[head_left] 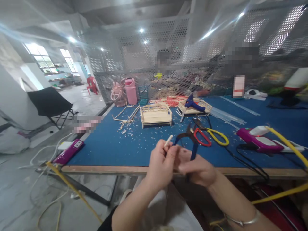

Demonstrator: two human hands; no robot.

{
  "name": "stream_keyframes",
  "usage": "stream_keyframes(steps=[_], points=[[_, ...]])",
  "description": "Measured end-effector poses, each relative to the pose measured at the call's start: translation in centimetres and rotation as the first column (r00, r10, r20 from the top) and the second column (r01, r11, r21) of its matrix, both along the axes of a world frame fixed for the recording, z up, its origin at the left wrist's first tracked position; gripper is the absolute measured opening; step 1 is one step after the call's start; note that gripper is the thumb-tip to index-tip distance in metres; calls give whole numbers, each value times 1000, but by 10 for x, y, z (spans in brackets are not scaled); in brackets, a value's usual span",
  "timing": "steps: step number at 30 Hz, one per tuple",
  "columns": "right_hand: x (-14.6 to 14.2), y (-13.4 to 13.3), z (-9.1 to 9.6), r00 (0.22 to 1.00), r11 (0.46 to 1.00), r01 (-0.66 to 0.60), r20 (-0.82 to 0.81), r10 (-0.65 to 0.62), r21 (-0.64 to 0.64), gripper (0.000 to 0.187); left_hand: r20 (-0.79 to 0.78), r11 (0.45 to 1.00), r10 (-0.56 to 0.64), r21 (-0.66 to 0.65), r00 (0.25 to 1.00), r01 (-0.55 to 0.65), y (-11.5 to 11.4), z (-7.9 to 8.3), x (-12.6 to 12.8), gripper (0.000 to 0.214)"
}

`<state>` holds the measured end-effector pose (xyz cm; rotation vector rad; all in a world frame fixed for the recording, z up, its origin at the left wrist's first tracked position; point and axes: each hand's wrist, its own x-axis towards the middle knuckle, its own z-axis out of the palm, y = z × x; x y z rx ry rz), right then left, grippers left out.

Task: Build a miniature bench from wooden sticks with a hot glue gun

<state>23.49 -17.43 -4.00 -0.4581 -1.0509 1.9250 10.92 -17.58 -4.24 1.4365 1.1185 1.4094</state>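
Above the table's front edge, my left hand (pixel 160 165) is closed on a short pale wooden stick (pixel 168 140), its end sticking up past the fingers. Beside it, my right hand (pixel 199 169) is wrapped round a pair of blue-handled pliers (pixel 194 150), whose dark jaws point up and away from me. The fingertips of both hands meet near one handle, so part of the grip is hidden. Beyond them stands a small slatted wooden model (pixel 156 115), like a miniature bench or bed. Scissors (pixel 218 136) with red and yellow handles lie just past the pliers.
A blue glue gun (pixel 193 104) rests against a second wooden model (pixel 179 112), near clear glue sticks (pixel 226 116). Thin stick frames (pixel 126 114) and chips lie left. Pink bottles (pixel 130 91) stand behind. Purple power strips (pixel 262 141) and cords flank the blue tabletop (pixel 115 150).
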Motion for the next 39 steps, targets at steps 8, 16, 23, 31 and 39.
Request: stream_keyframes(steps=[8, 16, 23, 31, 39], points=[[7, 13, 6, 980, 977, 174, 79, -185, 125, 75, -5, 998, 19, -61, 1000, -19, 14, 8, -7, 31], [38, 29, 33, 372, 770, -114, 746, -553, 628, 77, -33, 996, 84, 3, 996, -84, 32, 27, -19, 28], [20, 27, 35, 331, 769, -159, 767, -549, 619, 78, -70, 997, 65, -23, 995, -67, 28, 22, -12, 31], [19, 28, 33, 367, 778, -162, 769, -523, 607, 76, 42, 1000, 4, -27, 999, -3, 24, 24, -6, 30], [19, 22, 40, 396, 787, -142, 763, -511, 601, 69, 48, 997, -46, -53, 998, 48, 20, 28, -7, 32]])
